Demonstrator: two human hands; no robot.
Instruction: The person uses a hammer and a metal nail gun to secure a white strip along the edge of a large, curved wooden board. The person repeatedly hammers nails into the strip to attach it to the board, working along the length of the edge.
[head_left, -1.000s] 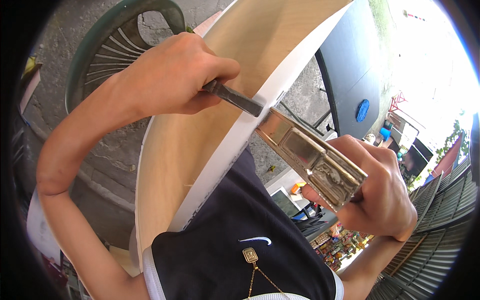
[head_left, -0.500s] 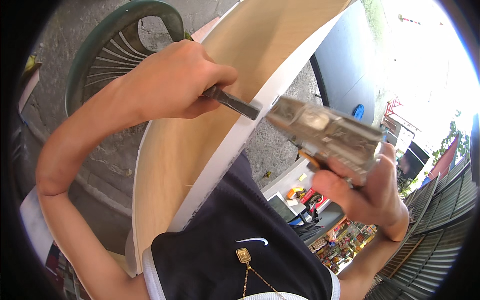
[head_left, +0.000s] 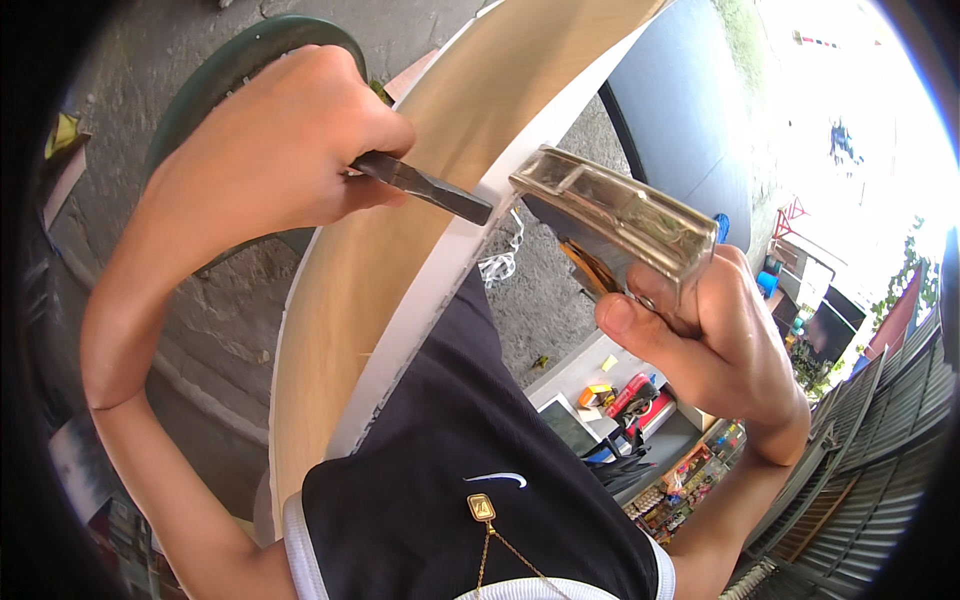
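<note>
My left hand (head_left: 290,140) is closed around a dark, flat-ended metal bar (head_left: 435,190) like a chisel, its grip hidden in my fist. The bar's end lies over the white edge strip (head_left: 440,255) of a long, curved plywood panel (head_left: 350,315). Just across that strip, my right hand (head_left: 705,340) grips a boxy, shiny metal tool (head_left: 620,215) with an orange-brown part (head_left: 590,265) below it; I cannot make out its exact kind. The tool's far end sits close to the strip and right of the bar's end, apart from the bar. The panel leans against my lap.
A green plastic chair (head_left: 185,110) stands behind my left hand. White string or shreds (head_left: 503,255) show beside the strip. A large grey-blue panel (head_left: 690,130) lies beyond, with a shelf of small goods (head_left: 690,475) at lower right and corrugated sheeting (head_left: 880,450) farther right.
My left hand and the bar have moved left and slightly up. My right hand and the metal tool have also moved left, the tool's front end rising. White shreds now show below the strip.
</note>
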